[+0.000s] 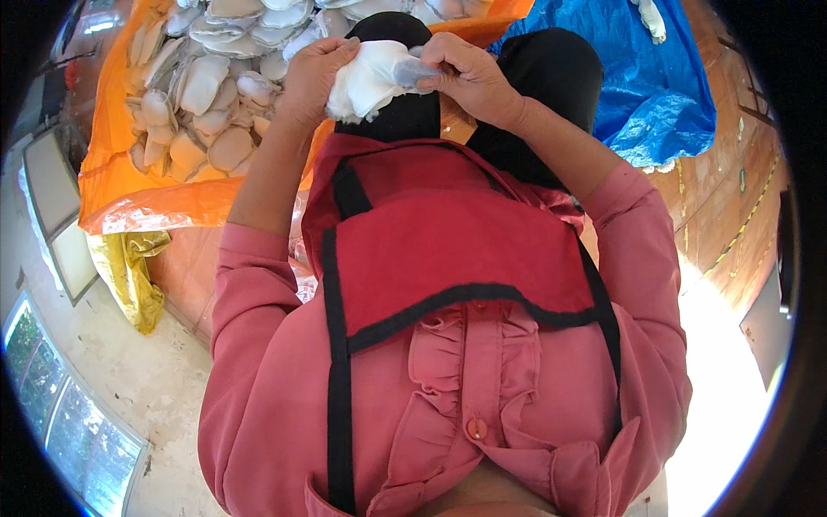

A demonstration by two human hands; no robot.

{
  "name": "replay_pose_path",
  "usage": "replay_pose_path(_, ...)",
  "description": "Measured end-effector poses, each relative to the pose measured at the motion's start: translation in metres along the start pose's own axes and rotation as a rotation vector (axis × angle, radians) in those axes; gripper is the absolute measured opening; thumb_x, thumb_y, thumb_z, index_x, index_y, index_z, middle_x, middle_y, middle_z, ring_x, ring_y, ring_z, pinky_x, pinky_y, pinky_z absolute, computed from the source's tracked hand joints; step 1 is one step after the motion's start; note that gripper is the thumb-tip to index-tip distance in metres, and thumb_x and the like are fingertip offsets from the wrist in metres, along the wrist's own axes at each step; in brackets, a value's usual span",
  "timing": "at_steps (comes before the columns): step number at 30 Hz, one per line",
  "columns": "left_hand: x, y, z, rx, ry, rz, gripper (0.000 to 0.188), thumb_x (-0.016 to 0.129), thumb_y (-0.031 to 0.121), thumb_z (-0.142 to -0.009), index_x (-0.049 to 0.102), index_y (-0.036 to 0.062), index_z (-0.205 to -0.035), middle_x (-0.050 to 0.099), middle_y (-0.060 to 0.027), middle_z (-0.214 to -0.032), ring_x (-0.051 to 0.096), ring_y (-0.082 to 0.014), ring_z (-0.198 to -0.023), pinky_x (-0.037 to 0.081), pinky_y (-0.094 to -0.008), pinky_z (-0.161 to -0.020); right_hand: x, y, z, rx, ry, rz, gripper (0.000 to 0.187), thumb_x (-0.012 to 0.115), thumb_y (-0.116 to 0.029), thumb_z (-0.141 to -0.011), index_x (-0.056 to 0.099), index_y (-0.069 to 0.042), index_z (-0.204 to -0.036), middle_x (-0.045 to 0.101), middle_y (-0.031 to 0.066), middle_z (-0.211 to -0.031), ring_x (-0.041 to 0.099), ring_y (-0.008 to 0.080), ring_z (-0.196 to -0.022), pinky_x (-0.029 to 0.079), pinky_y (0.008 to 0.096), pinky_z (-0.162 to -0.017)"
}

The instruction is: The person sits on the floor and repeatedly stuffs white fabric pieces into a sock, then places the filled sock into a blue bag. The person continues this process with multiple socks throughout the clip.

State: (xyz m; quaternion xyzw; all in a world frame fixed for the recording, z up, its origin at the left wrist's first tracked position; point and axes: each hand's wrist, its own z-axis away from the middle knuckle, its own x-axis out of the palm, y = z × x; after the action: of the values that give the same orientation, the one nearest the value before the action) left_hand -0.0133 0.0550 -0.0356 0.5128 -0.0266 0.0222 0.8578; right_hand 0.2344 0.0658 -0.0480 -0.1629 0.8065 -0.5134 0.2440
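Note:
Above my lap I hold a soft white padded piece (369, 79) with ragged, fluffy lower edges. My left hand (314, 76) is closed on its left side, the thumb lying over the top. My right hand (472, 79) pinches a grey flap (415, 71) at its right end between thumb and fingers. Whether the flap is fabric or another material I cannot make out. Beyond my left forearm, a large heap of flat, rounded whitish-grey pieces (207, 84) lies on an orange plastic sheet (164, 207).
A crumpled blue plastic sheet (655, 103) spreads at the far right, with a small white piece (652, 21) at its far end. My knees in black trousers (556, 73) rise between the sheets. A yellow plastic bag (133, 276) lies at the left by the orange sheet.

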Motion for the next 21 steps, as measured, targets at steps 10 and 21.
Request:
replay_pose_path(10, 0.023, 0.037, 0.006, 0.171, 0.067, -0.8, 0.035, 0.067, 0.04, -0.087, 0.072, 0.0052, -0.09, 0.067, -0.0047, -0.07, 0.059, -0.012, -0.061, 0.047, -0.0293, -0.059, -0.013, -0.051, -0.035, 0.178, -0.418, 0.778, 0.037, 0.064, -0.043, -0.088, 0.058, -0.007, -0.09, 0.059, 0.0059, -0.084, 0.058, 0.0213, -0.08, 0.046, 0.0358, -0.074)
replay_pose_path(21, 0.022, 0.029, 0.02, 0.805, 0.132, -1.162, 0.018, 0.063, 0.023, -0.088, 0.068, 0.005, -0.089, 0.065, -0.0147, -0.079, 0.064, -0.0321, -0.073, 0.049, -0.037, -0.064, -0.031, -0.045, -0.044, -0.114, -0.657, 0.604, 0.036, 0.056, -0.039, -0.094, 0.06, -0.005, -0.081, 0.058, 0.0098, -0.078, 0.056, 0.0278, -0.078, 0.045, 0.0395, -0.073)
